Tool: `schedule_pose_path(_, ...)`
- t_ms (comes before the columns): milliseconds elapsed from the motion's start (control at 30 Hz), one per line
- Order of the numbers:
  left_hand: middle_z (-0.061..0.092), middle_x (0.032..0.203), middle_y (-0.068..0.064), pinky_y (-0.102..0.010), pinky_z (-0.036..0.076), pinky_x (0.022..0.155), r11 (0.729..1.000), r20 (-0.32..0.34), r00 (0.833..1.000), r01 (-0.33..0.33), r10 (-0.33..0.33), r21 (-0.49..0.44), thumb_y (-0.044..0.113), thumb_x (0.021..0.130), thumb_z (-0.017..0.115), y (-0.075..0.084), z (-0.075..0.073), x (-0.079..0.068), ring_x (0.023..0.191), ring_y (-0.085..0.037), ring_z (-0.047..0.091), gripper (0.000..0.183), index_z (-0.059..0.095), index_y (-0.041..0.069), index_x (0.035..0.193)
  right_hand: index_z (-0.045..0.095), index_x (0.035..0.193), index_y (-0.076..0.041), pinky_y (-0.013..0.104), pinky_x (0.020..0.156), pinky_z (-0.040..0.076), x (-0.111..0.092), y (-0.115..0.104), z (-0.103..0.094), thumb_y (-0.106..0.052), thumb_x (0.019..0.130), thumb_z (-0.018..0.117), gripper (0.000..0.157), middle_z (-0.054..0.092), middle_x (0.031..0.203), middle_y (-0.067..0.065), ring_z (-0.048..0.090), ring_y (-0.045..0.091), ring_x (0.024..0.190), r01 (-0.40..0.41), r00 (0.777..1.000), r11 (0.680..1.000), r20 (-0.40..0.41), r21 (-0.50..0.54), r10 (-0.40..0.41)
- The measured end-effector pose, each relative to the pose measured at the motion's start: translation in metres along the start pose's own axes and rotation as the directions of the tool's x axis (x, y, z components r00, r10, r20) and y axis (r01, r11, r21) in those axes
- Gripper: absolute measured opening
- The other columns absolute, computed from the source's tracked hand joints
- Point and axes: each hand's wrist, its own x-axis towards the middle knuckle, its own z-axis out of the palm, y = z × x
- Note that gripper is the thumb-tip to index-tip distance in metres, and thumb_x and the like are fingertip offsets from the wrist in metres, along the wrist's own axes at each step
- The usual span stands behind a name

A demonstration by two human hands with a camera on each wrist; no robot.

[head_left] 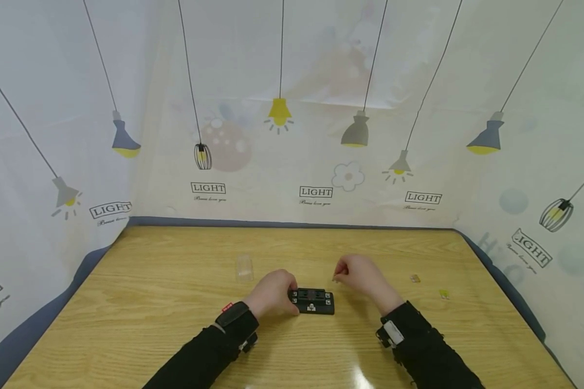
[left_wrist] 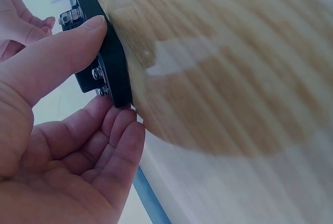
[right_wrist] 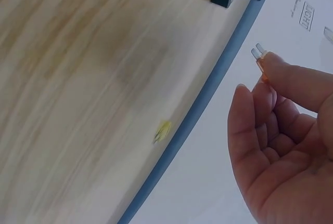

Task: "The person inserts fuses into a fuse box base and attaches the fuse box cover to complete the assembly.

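Note:
A black fuse block (head_left: pixel 316 309) with metal screw terminals lies on the wooden table. My left hand (head_left: pixel 271 294) grips its left end, the thumb (left_wrist: pixel 78 47) along one edge and the curled fingers at the end. To the right of the block and slightly farther back, my right hand (head_left: pixel 362 274) is raised. Thumb and forefinger pinch a small orange blade fuse (right_wrist: pixel 261 68), its two metal prongs sticking out past the fingertips. The fuse is apart from the block.
A clear plastic cover (head_left: pixel 244 268) lies behind my left hand. On the right side of the table (head_left: pixel 175 302) are an orange-brown fuse (head_left: pixel 415 278) and a yellow fuse (head_left: pixel 444 294). A cloth printed with lamps (head_left: pixel 253 205) hangs around the far edge and the sides.

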Motion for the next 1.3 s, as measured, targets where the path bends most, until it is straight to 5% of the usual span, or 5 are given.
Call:
schedule_pose_path(600, 0.055, 0.081, 0.003, -0.027, 0.042, 0.068, 0.999, -0.001, 1.000, -0.026, 0.026, -0.020, 0.028, 0.059, 0.082, -0.001, -0.002, -0.001, 0.071, -0.011, 0.048, 0.036, 0.063, 0.011, 0.084, 0.061, 0.076, -0.017, 0.027, 0.059, 0.043, -0.001, -0.037, 0.014, -0.017, 0.079, 0.069, 0.008, 0.054, 0.069, -0.008, 0.049, 0.008, 0.061, 0.157, 0.987, 0.987, 0.020, 0.038, -0.157)
schedule_pose_path(1300, 0.057, 0.079, 0.004, -0.026, 0.042, 0.067, 0.999, -0.002, 1.000, -0.012, 0.012, -0.052, 0.025, 0.058, 0.082, 0.001, -0.004, -0.001, 0.069, -0.010, 0.049, 0.033, 0.063, 0.011, 0.082, 0.063, 0.079, -0.017, 0.026, 0.059, 0.043, 0.004, -0.045, 0.028, -0.018, 0.080, 0.067, 0.005, 0.054, 0.070, -0.010, 0.048, 0.006, 0.061, 0.232, 0.972, 0.973, 0.047, 0.011, -0.232)
